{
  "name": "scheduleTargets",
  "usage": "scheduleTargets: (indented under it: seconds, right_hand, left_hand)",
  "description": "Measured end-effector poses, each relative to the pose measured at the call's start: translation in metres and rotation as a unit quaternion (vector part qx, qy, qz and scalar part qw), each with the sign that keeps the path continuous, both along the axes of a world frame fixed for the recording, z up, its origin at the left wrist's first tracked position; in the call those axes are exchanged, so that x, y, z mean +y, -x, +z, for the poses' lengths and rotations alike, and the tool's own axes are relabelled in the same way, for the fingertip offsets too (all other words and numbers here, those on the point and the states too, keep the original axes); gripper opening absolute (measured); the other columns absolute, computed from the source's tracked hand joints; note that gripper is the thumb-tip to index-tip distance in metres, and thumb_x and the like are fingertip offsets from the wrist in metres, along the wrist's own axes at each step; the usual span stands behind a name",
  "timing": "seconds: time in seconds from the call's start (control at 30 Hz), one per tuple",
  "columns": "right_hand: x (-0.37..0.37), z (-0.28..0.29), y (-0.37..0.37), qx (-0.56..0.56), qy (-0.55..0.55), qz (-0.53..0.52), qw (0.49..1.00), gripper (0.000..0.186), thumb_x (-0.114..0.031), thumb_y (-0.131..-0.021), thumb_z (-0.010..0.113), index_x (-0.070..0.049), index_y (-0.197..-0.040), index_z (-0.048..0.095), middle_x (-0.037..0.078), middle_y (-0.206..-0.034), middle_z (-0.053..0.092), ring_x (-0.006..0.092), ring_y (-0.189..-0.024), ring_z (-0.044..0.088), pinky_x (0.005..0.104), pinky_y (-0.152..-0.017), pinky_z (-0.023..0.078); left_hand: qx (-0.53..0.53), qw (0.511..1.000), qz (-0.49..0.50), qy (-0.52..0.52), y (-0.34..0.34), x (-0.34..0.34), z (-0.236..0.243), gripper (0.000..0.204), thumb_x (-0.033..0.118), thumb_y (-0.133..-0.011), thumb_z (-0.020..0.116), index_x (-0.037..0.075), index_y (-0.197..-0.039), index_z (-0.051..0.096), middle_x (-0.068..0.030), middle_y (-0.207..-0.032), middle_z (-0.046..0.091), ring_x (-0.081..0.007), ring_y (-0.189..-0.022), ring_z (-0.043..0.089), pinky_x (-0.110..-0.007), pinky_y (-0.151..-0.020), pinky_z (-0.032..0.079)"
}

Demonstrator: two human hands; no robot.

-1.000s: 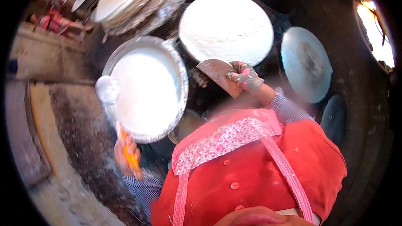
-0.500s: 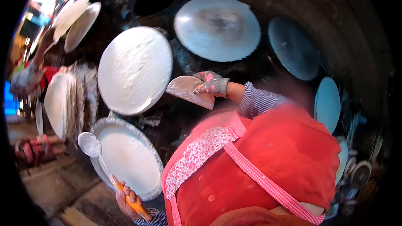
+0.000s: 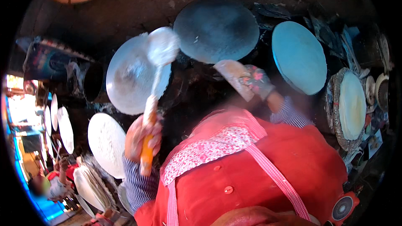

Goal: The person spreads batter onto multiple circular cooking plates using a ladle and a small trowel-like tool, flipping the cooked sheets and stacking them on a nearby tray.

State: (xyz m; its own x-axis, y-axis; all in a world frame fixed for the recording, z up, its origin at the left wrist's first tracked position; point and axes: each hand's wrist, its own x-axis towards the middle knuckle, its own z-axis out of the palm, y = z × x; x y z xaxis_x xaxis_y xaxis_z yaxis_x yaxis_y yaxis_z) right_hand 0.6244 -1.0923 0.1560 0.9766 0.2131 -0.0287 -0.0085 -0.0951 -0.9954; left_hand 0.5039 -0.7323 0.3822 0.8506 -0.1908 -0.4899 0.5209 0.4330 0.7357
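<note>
**Loaded ladle over a hot round griddle, scraper waiting beside it**

Head view: the left hand (image 3: pixel 142 136) is clenched round the orange handle of a ladle (image 3: pixel 157 73), whose white-coated bowl hangs above the pale griddle (image 3: pixel 132 77) just beyond that hand; the right hand (image 3: pixel 257 81), in a patterned glove, grips a flat scraper (image 3: pixel 234 75), the blade pointing toward the dark griddle (image 3: pixel 215 29) that lies further out, between the two hands.

Risks, as a judgement; the ladle bowl sits near the far rim of the pale griddle, so a tilt there could send batter over the edge and onto the black surface between the plates; the ladle is blurred, which suggests a quick swing, and a quick swing could fling drops onto the red apron (image 3: pixel 251 171) or the striped sleeve; the left hand grips the handle low, far from the bowl, so the bowl may wobble; the gloved right hand is close to the dark griddle, and a slip of the scraper could bring wrist or sleeve against hot metal; to the right of the right hand the blue-toned griddle (image 3: pixel 299 56) and a basket tray (image 3: pixel 335 113) bearing a white round crowd the reach, so an elbow could knock them.
</note>
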Motion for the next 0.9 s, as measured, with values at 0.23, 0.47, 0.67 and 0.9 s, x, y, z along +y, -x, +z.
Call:
scheduleTargets:
  seconds: [0.23,0.47,0.67,0.9]
  right_hand:
    - [-0.086,0.031,0.003,0.051,-0.034,-0.182,0.981,0.053,-0.017,-0.073,0.065,-0.003,-0.119,0.043,0.01,-0.118,0.049,0.0228,-0.105,0.05,0.0316,-0.087,0.042]
    - [-0.09,0.002,0.012,0.074,-0.009,-0.289,0.954,0.057,0.013,-0.068,0.056,-0.006,-0.119,0.038,0.004,-0.123,0.039,0.0174,-0.108,0.045,0.0313,-0.086,0.045]
    - [-0.055,0.019,0.008,0.018,-0.123,-0.334,0.934,0.048,-0.003,-0.073,0.063,-0.001,-0.117,0.042,0.008,-0.114,0.048,0.0157,-0.094,0.049,0.0268,-0.073,0.045]
    - [-0.03,0.076,-0.035,-0.009,-0.299,-0.365,0.881,0.052,-0.002,-0.071,0.064,0.0,-0.117,0.042,0.007,-0.111,0.051,0.019,-0.102,0.051,0.0284,-0.083,0.046]
  left_hand:
    - [0.006,0.971,-0.224,-0.087,-0.172,-0.104,-0.015,0.028,0.017,-0.082,0.052,0.001,-0.103,0.044,-0.0012,-0.071,0.045,-0.0077,-0.047,0.043,-0.021,-0.037,0.038]
    - [-0.057,0.917,-0.278,-0.28,-0.265,-0.156,-0.068,0.011,0.011,-0.083,0.048,0.004,-0.09,0.046,-0.0024,-0.067,0.045,-0.0134,-0.049,0.046,-0.027,-0.042,0.039]
    - [-0.325,0.661,-0.319,-0.596,-0.3,-0.127,-0.072,0.039,0.013,-0.074,0.055,0.001,-0.111,0.048,-0.0202,-0.078,0.057,-0.0319,-0.068,0.058,-0.042,-0.062,0.046]
    - [-0.44,0.396,-0.362,-0.72,-0.361,-0.08,-0.071,0.059,0.025,-0.076,0.061,0.002,-0.125,0.038,-0.02,-0.113,0.051,-0.0346,-0.094,0.056,-0.043,-0.072,0.049]
